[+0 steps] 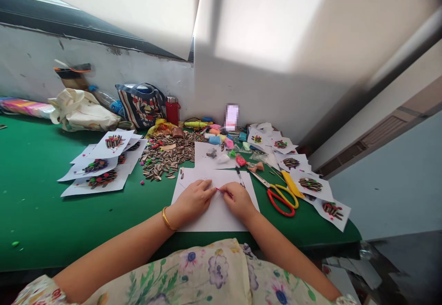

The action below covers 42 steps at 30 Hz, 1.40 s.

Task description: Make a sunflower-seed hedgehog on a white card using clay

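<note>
On the white sheet of paper (221,220) in front of me, my left hand (195,200) lies palm down with its fingers stretched out. My right hand (238,200) is closed in a pinch beside the left fingertips, around a thin red stick-like thing (230,196). A pinkish-red tip shows between the two hands; its exact kind is too small to tell. Near the sheet's upper left corner lie a few sunflower seeds (182,174). A black pen (240,177) rests on the sheet just beyond my right hand.
Right of the sheet lie red-and-yellow scissors (281,199). A heap of sunflower seeds (172,155) spreads beyond my left hand. Decorated paper cards (105,167) are piled left, more cards (311,185) right. Coloured clay packets (216,139), a phone (231,117) and a red bottle (171,111) stand behind.
</note>
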### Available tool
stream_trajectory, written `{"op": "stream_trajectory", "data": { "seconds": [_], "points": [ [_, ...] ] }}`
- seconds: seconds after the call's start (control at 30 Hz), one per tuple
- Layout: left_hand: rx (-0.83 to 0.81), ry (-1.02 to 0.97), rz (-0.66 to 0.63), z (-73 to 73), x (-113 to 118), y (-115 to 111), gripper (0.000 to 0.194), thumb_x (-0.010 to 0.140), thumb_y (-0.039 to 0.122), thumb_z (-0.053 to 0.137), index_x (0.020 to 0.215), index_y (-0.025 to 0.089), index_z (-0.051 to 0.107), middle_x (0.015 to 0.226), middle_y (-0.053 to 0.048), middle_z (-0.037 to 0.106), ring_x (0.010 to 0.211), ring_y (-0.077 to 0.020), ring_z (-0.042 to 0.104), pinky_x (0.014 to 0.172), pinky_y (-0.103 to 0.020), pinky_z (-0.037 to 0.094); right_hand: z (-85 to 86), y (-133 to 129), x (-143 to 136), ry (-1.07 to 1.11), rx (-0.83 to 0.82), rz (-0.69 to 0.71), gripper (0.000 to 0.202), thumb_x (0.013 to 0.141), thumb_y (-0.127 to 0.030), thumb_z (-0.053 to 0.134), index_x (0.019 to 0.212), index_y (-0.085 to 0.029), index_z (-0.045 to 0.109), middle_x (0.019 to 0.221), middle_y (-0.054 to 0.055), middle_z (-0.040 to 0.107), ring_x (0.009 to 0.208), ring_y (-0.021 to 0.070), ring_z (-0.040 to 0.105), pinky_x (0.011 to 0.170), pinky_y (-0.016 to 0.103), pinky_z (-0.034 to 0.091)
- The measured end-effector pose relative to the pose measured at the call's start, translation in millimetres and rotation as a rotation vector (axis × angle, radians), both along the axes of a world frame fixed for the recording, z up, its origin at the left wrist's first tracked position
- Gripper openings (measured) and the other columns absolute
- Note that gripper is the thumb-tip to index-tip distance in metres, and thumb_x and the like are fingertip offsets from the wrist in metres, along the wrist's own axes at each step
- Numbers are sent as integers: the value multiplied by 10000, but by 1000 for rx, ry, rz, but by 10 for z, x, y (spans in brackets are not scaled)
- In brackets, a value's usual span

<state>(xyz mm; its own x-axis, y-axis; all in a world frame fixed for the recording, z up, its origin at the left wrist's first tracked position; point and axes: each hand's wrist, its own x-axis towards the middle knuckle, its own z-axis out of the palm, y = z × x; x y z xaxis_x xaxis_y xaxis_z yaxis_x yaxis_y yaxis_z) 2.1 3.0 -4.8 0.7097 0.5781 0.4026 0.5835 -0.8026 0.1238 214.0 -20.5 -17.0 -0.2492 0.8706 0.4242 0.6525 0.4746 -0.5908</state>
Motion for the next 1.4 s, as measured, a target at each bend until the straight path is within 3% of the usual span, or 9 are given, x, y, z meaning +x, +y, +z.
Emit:
{"op": "stream_trajectory", "data": {
  "seconds": [0.13, 0.37, 0.67, 0.87, 1.1, 1.4],
  "points": [
    [3, 16, -4, -9, -6, 5, 332, 889, 159, 533, 1201, 221, 628, 1266, -127, 573, 1085, -261, 568, 945, -439, 496, 8, -3, 0, 9, 4, 13, 260, 802, -56, 521, 928, -214, 685, 893, 41, 702, 884, 204, 623, 827, 351, 494],
    [-7, 5, 8, 24, 11, -3, 352, 919, 162, 483, 1255, 190, 585, 1250, -128, 593, 1098, -251, 566, 975, -431, 479, -42, 31, 12, 46, 33, -80, 261, 807, -55, 503, 930, -203, 679, 923, 56, 701, 909, 215, 622, 859, 368, 485],
    [18, 47, 7, -5, 11, 12, 335, 922, 184, 486, 1230, 204, 618, 1273, -118, 588, 1075, -253, 565, 962, -430, 485, -32, 27, -6, 22, -11, -55, 244, 815, -66, 515, 921, -204, 686, 912, 50, 703, 906, 210, 619, 851, 354, 486],
    [5, 16, 29, -28, 12, 11, 354, 898, 178, 523, 1240, 114, 583, 1277, -161, 600, 1145, -272, 557, 1006, -444, 471, -24, 25, -11, 27, -3, -37, 253, 815, -61, 513, 932, -204, 686, 914, 50, 704, 902, 211, 623, 849, 358, 485],
    [-5, 12, 19, 6, 12, 4, 280, 914, 192, 501, 1163, 150, 623, 1261, -144, 605, 1135, -266, 568, 996, -449, 479, 2, 14, -20, 8, 7, 26, 260, 819, -57, 521, 952, -207, 686, 924, 47, 707, 909, 210, 622, 855, 359, 486],
    [8, 19, 26, -29, 21, 9, 309, 897, 182, 519, 1189, 116, 597, 1263, -161, 604, 1146, -273, 562, 1004, -447, 472, -35, 42, -14, 11, 8, 13, 292, 827, -41, 512, 998, -203, 685, 972, 54, 713, 946, 211, 622, 887, 367, 486]
  ]
}}
